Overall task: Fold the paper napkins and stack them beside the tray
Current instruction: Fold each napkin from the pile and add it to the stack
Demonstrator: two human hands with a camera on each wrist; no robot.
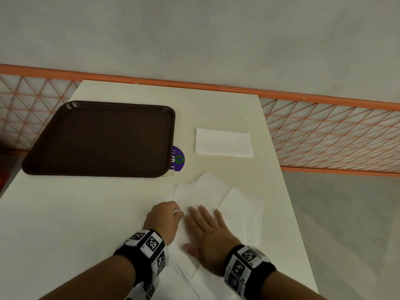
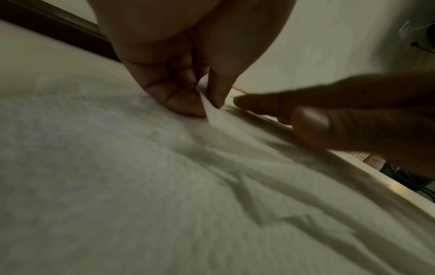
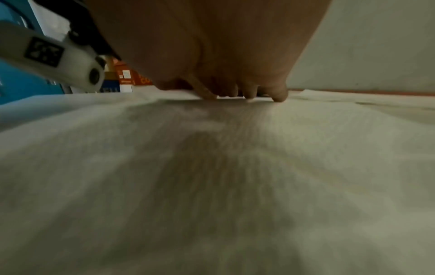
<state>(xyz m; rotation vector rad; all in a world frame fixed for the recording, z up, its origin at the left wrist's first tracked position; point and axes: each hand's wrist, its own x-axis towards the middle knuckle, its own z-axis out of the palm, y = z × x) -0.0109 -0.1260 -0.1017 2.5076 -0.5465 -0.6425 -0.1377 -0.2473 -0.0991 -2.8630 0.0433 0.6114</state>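
Observation:
Several unfolded white paper napkins (image 1: pixel 216 195) lie overlapped on the near right part of the table. My left hand (image 1: pixel 167 215) pinches a raised edge of a napkin (image 2: pixel 212 113) between thumb and fingers. Flat on the pile beside it lies my right hand (image 1: pixel 207 226), fingers straight and pressing down (image 3: pixel 235 91). One folded napkin (image 1: pixel 223 142) rests farther back, to the right of the dark brown tray (image 1: pixel 101 138). More napkin sheet runs under both wrists toward me.
A purple round sticker (image 1: pixel 178 159) peeks out from under the tray's right edge. The cream table (image 1: pixel 65 213) ends at the right near an orange lattice railing (image 1: pixel 324 131). Bare tabletop lies left of my hands.

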